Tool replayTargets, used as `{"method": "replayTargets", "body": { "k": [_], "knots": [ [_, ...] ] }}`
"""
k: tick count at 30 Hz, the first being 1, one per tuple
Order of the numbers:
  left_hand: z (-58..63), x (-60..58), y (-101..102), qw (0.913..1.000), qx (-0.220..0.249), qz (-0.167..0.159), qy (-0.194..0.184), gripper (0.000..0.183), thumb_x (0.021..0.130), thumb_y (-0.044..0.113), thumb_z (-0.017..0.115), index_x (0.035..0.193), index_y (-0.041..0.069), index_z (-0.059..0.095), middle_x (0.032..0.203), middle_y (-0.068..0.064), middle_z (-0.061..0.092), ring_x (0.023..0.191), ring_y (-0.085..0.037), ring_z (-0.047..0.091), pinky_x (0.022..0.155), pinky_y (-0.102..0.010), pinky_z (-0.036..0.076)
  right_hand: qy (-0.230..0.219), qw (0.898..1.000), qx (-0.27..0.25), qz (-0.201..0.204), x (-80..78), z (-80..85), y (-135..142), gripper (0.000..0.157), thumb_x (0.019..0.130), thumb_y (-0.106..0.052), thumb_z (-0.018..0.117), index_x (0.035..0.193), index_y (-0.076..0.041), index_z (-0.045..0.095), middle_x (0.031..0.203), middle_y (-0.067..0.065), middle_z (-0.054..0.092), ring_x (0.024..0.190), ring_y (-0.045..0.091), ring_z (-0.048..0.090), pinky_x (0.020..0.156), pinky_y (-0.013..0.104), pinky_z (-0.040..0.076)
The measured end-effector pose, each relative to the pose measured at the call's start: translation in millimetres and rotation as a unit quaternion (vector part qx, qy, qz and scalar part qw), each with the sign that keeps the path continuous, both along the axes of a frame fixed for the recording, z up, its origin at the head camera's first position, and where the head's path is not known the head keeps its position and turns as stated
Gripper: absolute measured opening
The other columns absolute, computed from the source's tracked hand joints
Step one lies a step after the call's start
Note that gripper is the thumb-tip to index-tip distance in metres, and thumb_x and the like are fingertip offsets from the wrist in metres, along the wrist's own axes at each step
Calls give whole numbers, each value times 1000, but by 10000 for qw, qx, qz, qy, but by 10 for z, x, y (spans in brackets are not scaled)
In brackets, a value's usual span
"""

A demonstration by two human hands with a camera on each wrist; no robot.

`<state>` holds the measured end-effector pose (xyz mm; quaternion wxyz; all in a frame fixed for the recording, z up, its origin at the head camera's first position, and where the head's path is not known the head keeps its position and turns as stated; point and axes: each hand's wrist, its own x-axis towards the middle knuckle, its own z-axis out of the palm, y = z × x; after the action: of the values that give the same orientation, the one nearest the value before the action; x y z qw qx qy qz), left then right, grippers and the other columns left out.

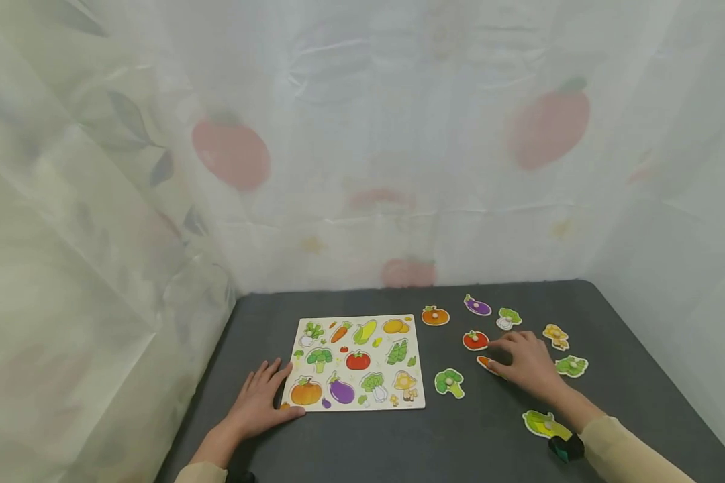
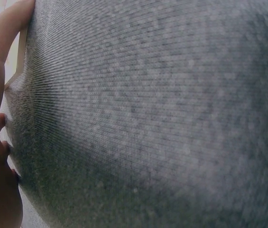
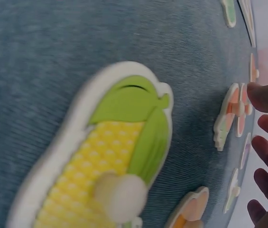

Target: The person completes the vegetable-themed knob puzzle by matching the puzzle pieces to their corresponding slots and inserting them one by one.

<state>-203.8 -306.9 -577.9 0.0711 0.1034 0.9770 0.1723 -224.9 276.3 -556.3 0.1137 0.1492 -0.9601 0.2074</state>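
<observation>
A white vegetable puzzle board lies flat on the dark table. My left hand rests at its lower left corner, thumb along the near edge and fingers spread by the left side. To the right, my right hand hovers over an orange carrot piece, partly hidden beneath it. The thumb and index finger are apart, close to the carrot and the red tomato piece. In the right wrist view, the carrot piece shows beside the thumb, and nothing appears pinched.
Knobbed pieces lie around the right hand: broccoli, pumpkin, eggplant, bok choy, mushroom and a green piece. Below the right forearm is the corn. Pale curtains surround the table.
</observation>
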Motion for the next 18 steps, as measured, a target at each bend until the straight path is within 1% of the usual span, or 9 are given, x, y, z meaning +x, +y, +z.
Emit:
{"method": "replayTargets", "body": {
  "k": [4, 8, 12, 18],
  "knots": [
    [-12, -3, -5, 10000, 7, -15, 13, 114, 74, 84, 67, 161, 16, 37, 164, -20, 29, 152, -48, 15, 118, -70, 10, 80, 9999, 22, -142, 16, -70, 22, 29, 83, -35, 86, 106, -18, 81, 108, 6, 68, 111, 42, 53, 93, 69, 38],
    [-17, 0, -9, 10000, 30, -42, 41, 114, 74, 84, 67, 161, 15, 37, 164, -20, 29, 152, -49, 16, 118, -70, 10, 105, 9997, -23, -217, 29, -92, 21, 21, 82, -35, 87, 97, -22, 81, 101, 2, 67, 108, 40, 53, 93, 67, 38],
    [-17, 4, -12, 10000, 30, -40, 50, 114, 74, 84, 67, 161, 15, 38, 164, -20, 29, 152, -49, 16, 118, -71, 10, 105, 9996, -61, -270, 47, -101, 1, 14, 82, -35, 87, 90, -25, 80, 98, 1, 67, 106, 40, 54, 89, 66, 40],
    [-15, 0, -13, 10000, 21, -24, 35, 114, 74, 84, 67, 161, 16, 37, 164, -20, 29, 152, -48, 16, 118, -71, 10, 64, 9991, -129, -400, 59, -126, -14, 12, 82, -33, 87, 87, -26, 79, 97, 2, 66, 104, 40, 54, 86, 65, 40]
  ]
}}
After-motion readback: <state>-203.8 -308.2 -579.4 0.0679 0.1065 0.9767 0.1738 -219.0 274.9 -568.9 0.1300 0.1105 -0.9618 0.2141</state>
